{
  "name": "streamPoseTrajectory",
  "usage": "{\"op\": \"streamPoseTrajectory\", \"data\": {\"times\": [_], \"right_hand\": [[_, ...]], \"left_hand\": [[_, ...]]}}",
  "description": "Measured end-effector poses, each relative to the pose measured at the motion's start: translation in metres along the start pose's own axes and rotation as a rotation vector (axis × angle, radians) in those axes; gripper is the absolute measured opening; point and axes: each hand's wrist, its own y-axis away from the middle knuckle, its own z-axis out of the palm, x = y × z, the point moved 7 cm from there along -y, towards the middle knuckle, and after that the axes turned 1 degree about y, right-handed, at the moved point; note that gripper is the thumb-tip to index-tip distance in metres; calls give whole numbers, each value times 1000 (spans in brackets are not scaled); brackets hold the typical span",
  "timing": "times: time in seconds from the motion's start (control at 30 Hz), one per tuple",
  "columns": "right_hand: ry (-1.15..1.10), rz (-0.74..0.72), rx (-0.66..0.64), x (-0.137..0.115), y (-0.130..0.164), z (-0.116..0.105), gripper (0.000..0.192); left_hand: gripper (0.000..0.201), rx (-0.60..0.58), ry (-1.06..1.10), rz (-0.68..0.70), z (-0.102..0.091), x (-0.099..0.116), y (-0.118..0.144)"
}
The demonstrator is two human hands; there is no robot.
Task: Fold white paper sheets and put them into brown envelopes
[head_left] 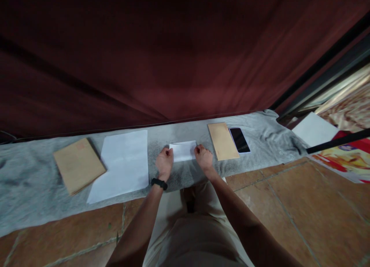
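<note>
Paper, a small folded white sheet, lies on the grey cloth at twelve o'clock from the person, long axis running nine to three. Left hand pinches its nine o'clock edge, right hand its three o'clock edge, both equally near.

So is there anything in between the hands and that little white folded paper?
No, nothing visible. The left hand touches the left edge of the folded white paper and the right hand touches its right edge. The white sheet and the brown envelope lie off to the sides on the grey cloth.
</note>
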Motion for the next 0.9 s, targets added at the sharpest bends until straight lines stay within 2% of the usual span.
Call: {"op": "streamPoseTrajectory", "data": {"times": [0.2, 0.57, 0.9], "right_hand": [[-29, -31, -6, 2, 8, -1, 27], [-15, -58, 34, -2, 10, -3, 19], [18, -38, 27, -4, 6, 0, 23]], "left_hand": [[30, 0, 10, 18, -1, -4, 3], [32, -14, -105, -27, -4, 4, 11], [30, -22, -91, -56, -2, 3, 0]]}}
